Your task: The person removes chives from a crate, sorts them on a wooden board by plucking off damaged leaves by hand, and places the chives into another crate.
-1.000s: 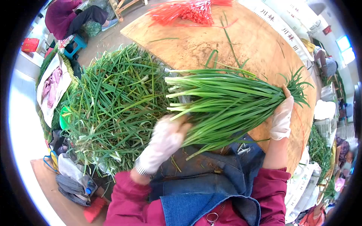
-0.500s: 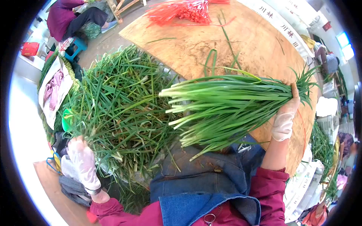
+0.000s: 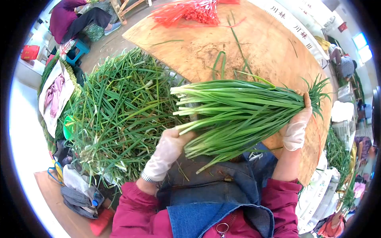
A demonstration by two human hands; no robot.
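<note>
A large bunch of garlic chives (image 3: 242, 107) lies across my front, pale stem ends fanned out to the left and green tips to the right. Wrapped round it near the leaf tips is my right hand (image 3: 299, 115), in a thin whitish glove. My left hand (image 3: 166, 148), gloved the same way, is closed at the lower stem ends, gripping some of them; part of its fingers is hidden behind the stems. To its left rises a big heap of loose leaves and stalks (image 3: 119, 111).
A wooden board (image 3: 190, 47) holds red plastic ties (image 3: 194, 14) and stray leaves. A denim apron (image 3: 206, 178) covers my lap. Another person (image 3: 69, 20) sits at the upper left near a blue stool (image 3: 81, 49). Bags (image 3: 79, 186) lie at the lower left.
My left hand has moved right from the heap's left edge to the stem ends and closed there. My right hand still holds the bunch, almost in the same place.
</note>
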